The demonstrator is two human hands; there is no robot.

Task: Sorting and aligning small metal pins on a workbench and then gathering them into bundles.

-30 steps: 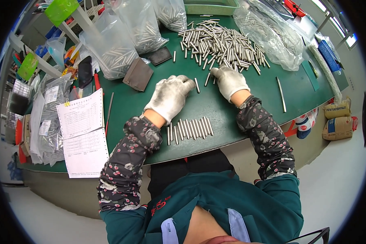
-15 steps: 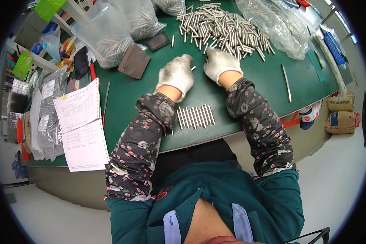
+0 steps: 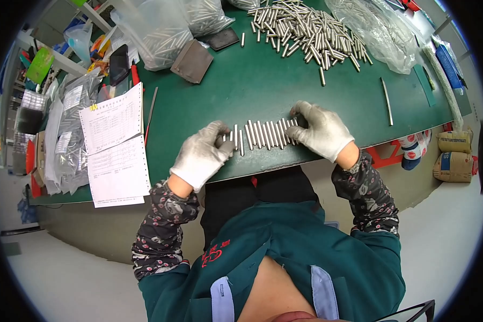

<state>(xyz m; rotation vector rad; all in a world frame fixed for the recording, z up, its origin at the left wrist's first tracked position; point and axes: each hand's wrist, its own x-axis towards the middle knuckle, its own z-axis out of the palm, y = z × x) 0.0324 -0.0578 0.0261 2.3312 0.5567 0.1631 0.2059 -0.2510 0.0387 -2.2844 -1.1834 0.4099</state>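
A row of short, shiny metal pins [image 3: 265,134] lies side by side on the green work surface, with a small gap near its left end. At that left end, my left hand [image 3: 203,153], in a white glove, has its fingers curled round metal pins partly hidden by the fingertips. My right hand [image 3: 324,133], gloved too, pinches pins at the row's right end between thumb and forefinger. Beyond the hands is a large loose pile of similar pins [image 3: 311,32]. One single pin [image 3: 322,76] lies just in front of it.
Clear bags of pins [image 3: 163,45] stand at the back left beside a brown block [image 3: 192,61]. Printed sheets [image 3: 115,150] lie on the left, near a thin rod [image 3: 151,115]. A flat metal strip [image 3: 386,102] and a plastic bag [image 3: 378,37] are on the right.
Both hands have come back from near the pile to the two ends of the row. More pins now lie in the row. The view has shifted slightly.
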